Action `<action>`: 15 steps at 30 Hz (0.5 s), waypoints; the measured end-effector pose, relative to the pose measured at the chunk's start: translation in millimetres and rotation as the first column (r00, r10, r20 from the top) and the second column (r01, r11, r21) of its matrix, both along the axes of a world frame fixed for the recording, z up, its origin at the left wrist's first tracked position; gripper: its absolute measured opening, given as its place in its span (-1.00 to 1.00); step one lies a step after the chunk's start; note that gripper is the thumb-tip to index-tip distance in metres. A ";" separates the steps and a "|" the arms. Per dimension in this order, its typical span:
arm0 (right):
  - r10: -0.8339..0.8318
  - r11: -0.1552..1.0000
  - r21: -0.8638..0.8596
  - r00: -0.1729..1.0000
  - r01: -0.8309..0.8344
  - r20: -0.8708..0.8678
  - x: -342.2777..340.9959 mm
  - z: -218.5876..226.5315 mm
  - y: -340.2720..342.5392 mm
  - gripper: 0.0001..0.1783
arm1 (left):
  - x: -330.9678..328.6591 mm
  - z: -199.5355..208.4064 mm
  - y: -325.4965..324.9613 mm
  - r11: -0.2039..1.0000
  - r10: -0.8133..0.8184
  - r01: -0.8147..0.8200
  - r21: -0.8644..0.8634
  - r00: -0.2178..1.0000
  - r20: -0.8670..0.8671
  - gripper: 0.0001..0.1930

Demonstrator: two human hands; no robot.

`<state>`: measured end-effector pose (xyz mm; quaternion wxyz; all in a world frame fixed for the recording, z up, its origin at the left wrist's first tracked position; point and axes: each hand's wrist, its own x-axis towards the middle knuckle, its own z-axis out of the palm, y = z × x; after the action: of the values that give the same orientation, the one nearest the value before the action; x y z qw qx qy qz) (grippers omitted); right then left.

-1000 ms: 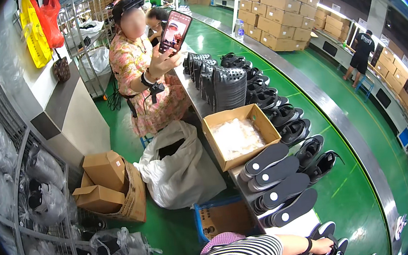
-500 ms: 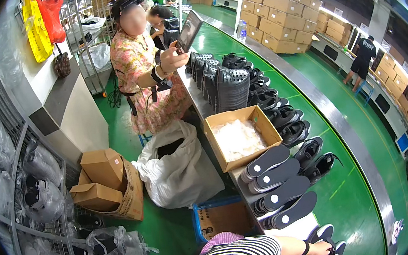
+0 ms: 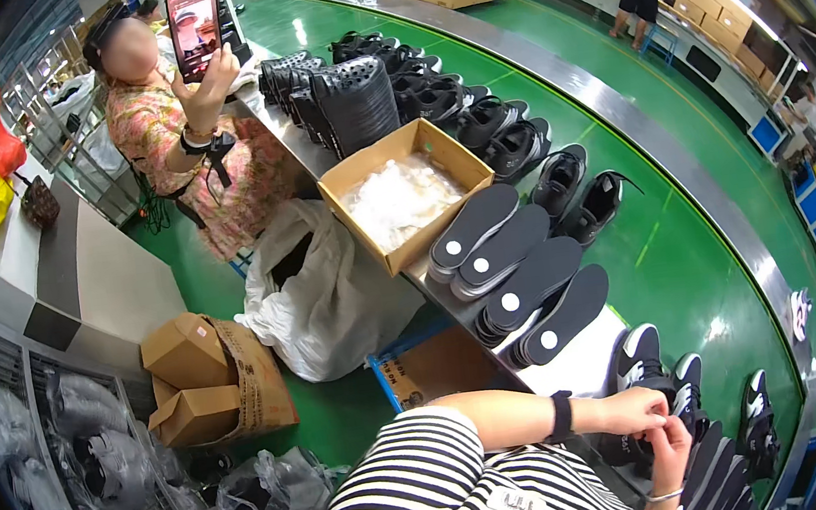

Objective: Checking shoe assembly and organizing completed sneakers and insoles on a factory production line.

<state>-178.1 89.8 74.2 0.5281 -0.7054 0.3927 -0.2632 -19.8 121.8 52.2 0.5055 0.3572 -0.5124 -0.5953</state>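
My left hand (image 3: 631,411), with a black band at its wrist, reaches in from the left. My right hand (image 3: 669,449), with a bracelet, comes up from below and meets it. The fingertips of both hands are pinched together; anything between them is too small to make out. Just beyond them lie a black sneaker with a white sole edge (image 3: 638,354) and another black sneaker (image 3: 688,386). Dark insoles (image 3: 707,476) lie in a row beside my right hand. Piles of black insoles with white dots (image 3: 561,310) are further up the bench.
An open cardboard box of small white packets (image 3: 402,200) stands behind the insole piles. Black clogs (image 3: 356,105) and sneakers (image 3: 561,182) line the green conveyor (image 3: 670,255). At left are a white sack (image 3: 334,314), a carton (image 3: 255,373) and a person holding a phone (image 3: 198,37).
The view has swung to the right and down. My hands have come up from the shoes and together, and my right hand now shows clearly. The other person's phone now faces this way.
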 end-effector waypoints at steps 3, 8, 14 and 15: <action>0.077 0.995 0.069 0.997 -0.077 0.001 32.7 7.1 21.6 -0.91 | 35.4 3.8 22.0 0.998 0.061 -0.064 0.016 0.985 0.161 -0.78; 0.066 0.702 -0.696 0.987 -0.150 -0.146 -2.3 -53.9 -8.0 -0.91 | 130.5 15.8 56.7 0.735 0.678 -0.556 -0.388 0.590 0.440 -0.81; -0.160 0.639 -0.669 0.784 -0.381 -0.600 -0.2 -27.1 26.1 -0.73 | 288.0 -4.6 113.7 0.094 0.794 -0.820 -0.565 -0.280 0.539 -0.85; -0.200 0.630 -0.691 0.787 -0.353 -0.584 0.1 -29.4 29.3 -0.69 | 306.3 -14.3 119.7 0.012 0.732 -0.802 -0.597 -0.400 0.552 -0.84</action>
<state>-178.0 119.0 44.8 0.0287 -0.9234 0.3570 -0.1377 286.6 241.5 38.0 0.4469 0.8454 -0.2365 0.1722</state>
